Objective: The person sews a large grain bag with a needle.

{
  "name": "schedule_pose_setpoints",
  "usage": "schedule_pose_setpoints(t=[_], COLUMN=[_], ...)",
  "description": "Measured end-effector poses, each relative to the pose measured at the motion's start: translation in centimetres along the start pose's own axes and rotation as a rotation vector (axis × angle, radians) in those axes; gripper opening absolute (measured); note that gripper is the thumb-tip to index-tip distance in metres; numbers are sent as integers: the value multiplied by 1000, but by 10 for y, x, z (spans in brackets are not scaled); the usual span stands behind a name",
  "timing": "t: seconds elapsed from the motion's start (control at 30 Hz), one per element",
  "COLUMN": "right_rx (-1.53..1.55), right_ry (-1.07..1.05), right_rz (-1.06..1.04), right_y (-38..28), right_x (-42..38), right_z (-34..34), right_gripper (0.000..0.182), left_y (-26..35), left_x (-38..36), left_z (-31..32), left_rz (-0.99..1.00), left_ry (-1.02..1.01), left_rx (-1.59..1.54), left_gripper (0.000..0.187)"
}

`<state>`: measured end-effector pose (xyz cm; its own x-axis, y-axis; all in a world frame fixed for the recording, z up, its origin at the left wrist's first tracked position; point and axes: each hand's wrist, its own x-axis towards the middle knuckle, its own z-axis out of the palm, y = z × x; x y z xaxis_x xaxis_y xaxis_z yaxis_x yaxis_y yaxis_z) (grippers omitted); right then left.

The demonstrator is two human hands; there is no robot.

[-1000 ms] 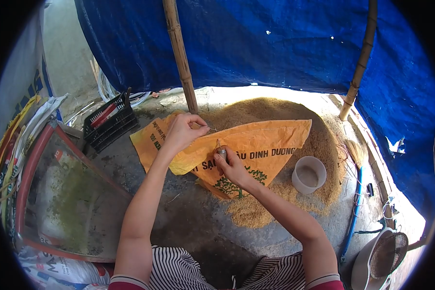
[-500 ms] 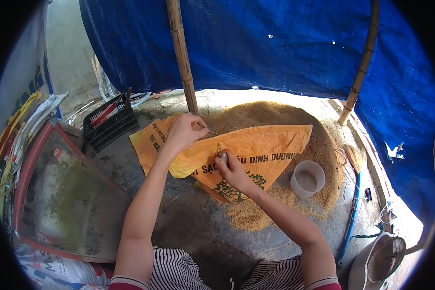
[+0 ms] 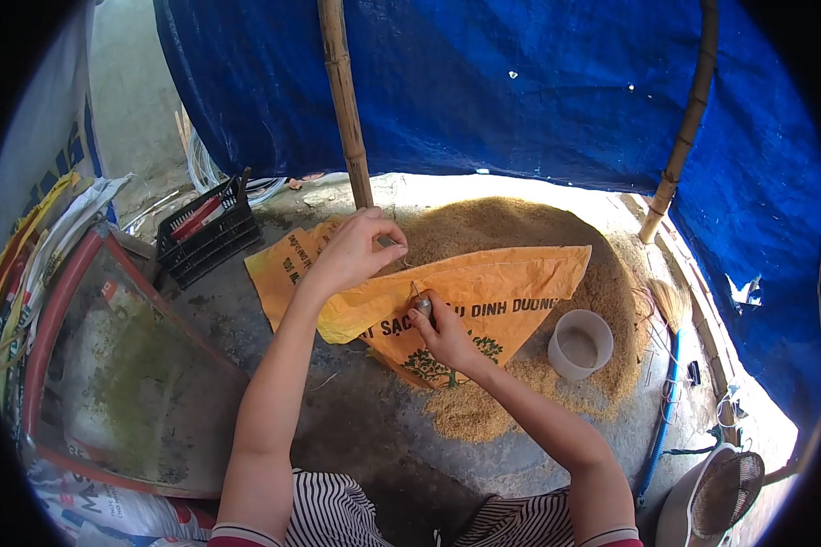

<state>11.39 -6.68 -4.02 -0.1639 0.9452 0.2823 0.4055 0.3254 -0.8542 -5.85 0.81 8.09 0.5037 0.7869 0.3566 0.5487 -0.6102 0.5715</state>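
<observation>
An orange printed sack (image 3: pixel 483 278) with a yellow corner lies folded over a heap of golden husks or grain (image 3: pixel 493 219). My right hand (image 3: pixel 447 337) grips a small pointed tool (image 3: pixel 422 303) by its grey handle. The tool's thin metal tip points up and lies against the sack, below the upper edge. Above the sack's left part, my left hand (image 3: pixel 360 251) is closed in a pinch, thumb and fingertips together. Whatever sits between those fingers is too small to make out.
Right of the sack, a white tub (image 3: pixel 579 345) stands on the husks. A black crate (image 3: pixel 208 230) is at the back left, near a bamboo pole (image 3: pixel 345 109). A broom (image 3: pixel 673 365) and a sieve on a bucket (image 3: pixel 725 492) are at right. Blue tarp (image 3: pixel 520 82) hangs behind.
My left hand has shifted slightly right, its fingers curled closer together. My right hand keeps its grip on the pointed tool, whose tip sits slightly lower in view. The sack has barely moved.
</observation>
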Motion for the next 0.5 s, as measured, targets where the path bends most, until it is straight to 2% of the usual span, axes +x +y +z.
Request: schedule_pose_setpoints(t=[0.37,0.5], right_rx=[-91,-116], right_ry=[8,14], right_rz=[-25,-56], right_y=[2,2], right_x=[0,1], right_z=[-8,-12], right_gripper=[24,23], left_y=[-7,-6], left_x=[11,12], left_z=[13,16], left_rz=[-51,2], left_ry=[-14,15], left_rx=[-85,-64], left_gripper=[21,19])
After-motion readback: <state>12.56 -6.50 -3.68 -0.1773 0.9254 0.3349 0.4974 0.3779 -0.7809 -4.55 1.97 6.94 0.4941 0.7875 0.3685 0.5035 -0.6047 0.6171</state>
